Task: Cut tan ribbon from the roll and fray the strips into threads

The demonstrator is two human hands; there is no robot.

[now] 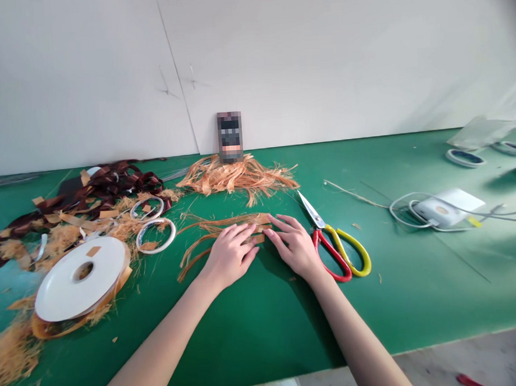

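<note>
Our left hand (229, 256) and right hand (294, 246) lie palms down and just apart on a loose bunch of orange fibre strands (225, 233), open and pressing flat rather than clamping. Both forearms reach in from the near edge of the green table (404, 300). Just beside the right hand are one pair of scissors (338, 252) with red and yellow handles. To the left we count one white tape spool (80, 279), two white rings (156, 237) and one tangle of dark brown ribbon (95, 188). Beyond the hands sits one heap of orange fibre (235, 177); far right, one white power adapter (442, 208).
</note>
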